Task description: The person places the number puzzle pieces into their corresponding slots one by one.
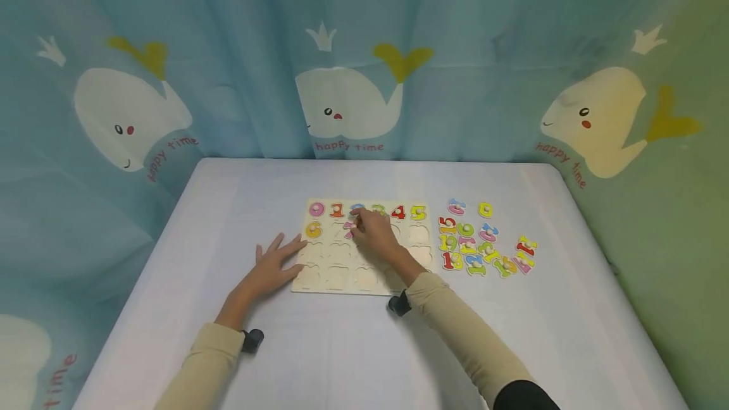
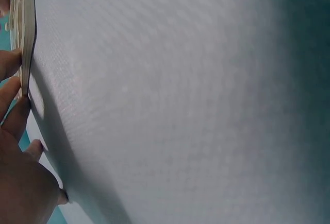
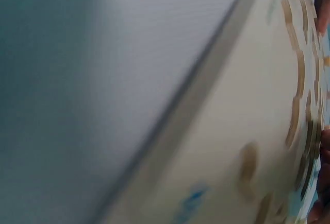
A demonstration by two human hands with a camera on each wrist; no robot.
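Note:
A pale wooden number puzzle board [image 1: 336, 252] lies on the table. Numbers 0 to 5 fill its top row, and a yellow 6 [image 1: 313, 229] sits at the left of the second. My right hand [image 1: 374, 236] reaches over the board and pinches a pink number piece [image 1: 348, 226] just right of the 6; the fingers partly hide its shape. My left hand [image 1: 278, 262] lies with fingers spread, fingertips at the board's left edge. In the left wrist view, fingers [image 2: 15, 116] touch that edge. The right wrist view shows the board's recesses [image 3: 295, 80] close up.
Several loose number pieces [image 1: 467, 245] lie in a cluster right of the board, some overlapping. A red and yellow piece [image 1: 526, 245] is at its right side. White cloth covers the table [image 1: 239, 201]. A curtain with whales [image 1: 347, 103] hangs behind it.

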